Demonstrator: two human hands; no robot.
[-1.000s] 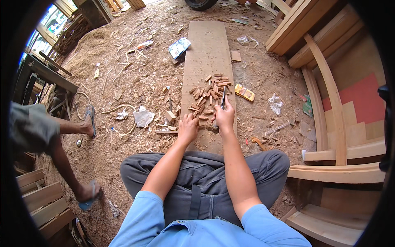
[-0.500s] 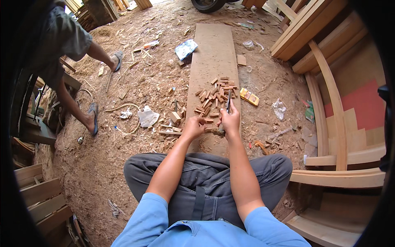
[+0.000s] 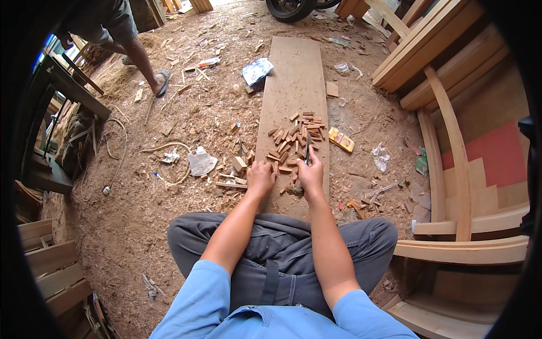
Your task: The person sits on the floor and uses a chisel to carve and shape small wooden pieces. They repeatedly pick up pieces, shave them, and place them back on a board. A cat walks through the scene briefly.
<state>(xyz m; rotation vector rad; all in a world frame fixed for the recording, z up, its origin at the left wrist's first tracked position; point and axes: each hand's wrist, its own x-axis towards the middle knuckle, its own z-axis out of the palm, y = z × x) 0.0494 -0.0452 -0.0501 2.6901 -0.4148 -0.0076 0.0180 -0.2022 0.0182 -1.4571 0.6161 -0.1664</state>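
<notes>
A long wooden board [image 3: 289, 68] lies ahead of my crossed legs, bearing a loose pile of small reddish-brown wooden pieces [image 3: 296, 130]. My right hand [image 3: 310, 172] is closed on a dark, narrow blade-like tool [image 3: 307, 149] that points forward over the pile. My left hand [image 3: 261, 178] rests at the pile's near left side, fingers curled down toward the pieces; whether it grips one is hidden. Paler offcuts [image 3: 239, 164] lie beside the board to the left of that hand.
Another person's legs [image 3: 144, 56] in sandals are at upper left. Timber frames [image 3: 460, 158] stand along the right, wooden slats [image 3: 51, 260] at lower left. A tyre [image 3: 291, 8] is at the top. Shavings, a cord [image 3: 166, 147] and a yellow packet [image 3: 341, 139] litter the floor.
The other person has walked from the left toward the upper left. My left hand rose slightly half a second ago and is down at the pieces again; my right keeps the tool.
</notes>
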